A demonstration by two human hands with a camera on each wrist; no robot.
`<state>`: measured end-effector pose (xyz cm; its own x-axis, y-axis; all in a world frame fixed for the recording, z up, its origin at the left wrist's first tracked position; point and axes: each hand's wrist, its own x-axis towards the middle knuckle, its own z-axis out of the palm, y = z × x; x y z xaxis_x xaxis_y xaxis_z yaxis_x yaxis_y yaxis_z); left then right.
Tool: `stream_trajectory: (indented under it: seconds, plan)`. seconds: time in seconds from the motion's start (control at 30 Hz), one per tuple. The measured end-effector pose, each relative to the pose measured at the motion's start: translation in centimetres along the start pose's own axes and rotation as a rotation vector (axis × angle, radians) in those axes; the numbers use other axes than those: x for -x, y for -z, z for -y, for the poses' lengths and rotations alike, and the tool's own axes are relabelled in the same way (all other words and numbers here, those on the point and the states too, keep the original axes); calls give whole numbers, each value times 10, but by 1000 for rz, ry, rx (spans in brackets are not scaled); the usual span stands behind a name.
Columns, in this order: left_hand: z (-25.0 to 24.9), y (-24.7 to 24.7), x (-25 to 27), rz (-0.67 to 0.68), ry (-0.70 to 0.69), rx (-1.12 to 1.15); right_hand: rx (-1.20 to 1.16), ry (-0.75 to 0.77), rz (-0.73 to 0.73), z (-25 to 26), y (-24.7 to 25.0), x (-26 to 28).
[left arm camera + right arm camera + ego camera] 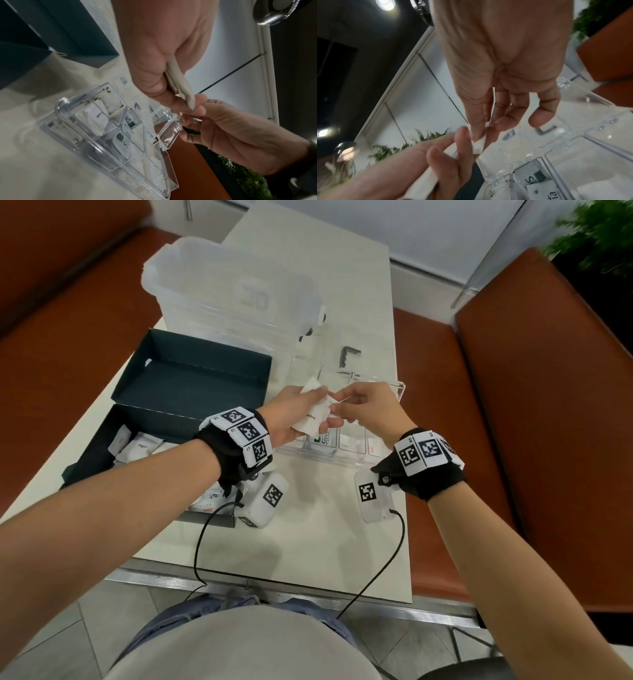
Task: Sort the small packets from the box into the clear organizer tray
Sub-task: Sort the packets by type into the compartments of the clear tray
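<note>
left hand (291,419) curled round a small stack of white paper sugar packets (313,419) | right hand (368,409) pinching one packet's end at 3 o'clock | I reckon the clear plastic organizer tray (399,392) directly under both hands, right one nearer its open cells | dark cardboard box (92,453) at 9 o'clock

We read "Sugar" on the white paper packet (313,419) and "Stevia" on a green-marked white packet (324,437) in the clear plastic tray (399,392).
</note>
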<state>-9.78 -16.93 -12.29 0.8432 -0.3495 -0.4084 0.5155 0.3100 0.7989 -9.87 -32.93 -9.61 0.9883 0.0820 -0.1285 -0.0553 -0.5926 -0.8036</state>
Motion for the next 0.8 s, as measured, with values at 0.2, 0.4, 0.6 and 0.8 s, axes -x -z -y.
stream_trajectory:
  seconds: [0.2,0.4,0.6,0.8]
  plan:
    - [0,4,-1,-8,-68,-100,-245,-177,-29,-8,10,5]
    - [2,4,-2,-93,-154,-238,-247,-189,-37,-9,10,8]
    - [-7,-1,-3,-50,-186,-403,-12,-49,19,-1,23,4]
    - [-8,-4,-6,-44,-137,-299,-245,-78,-197,-2,30,4]
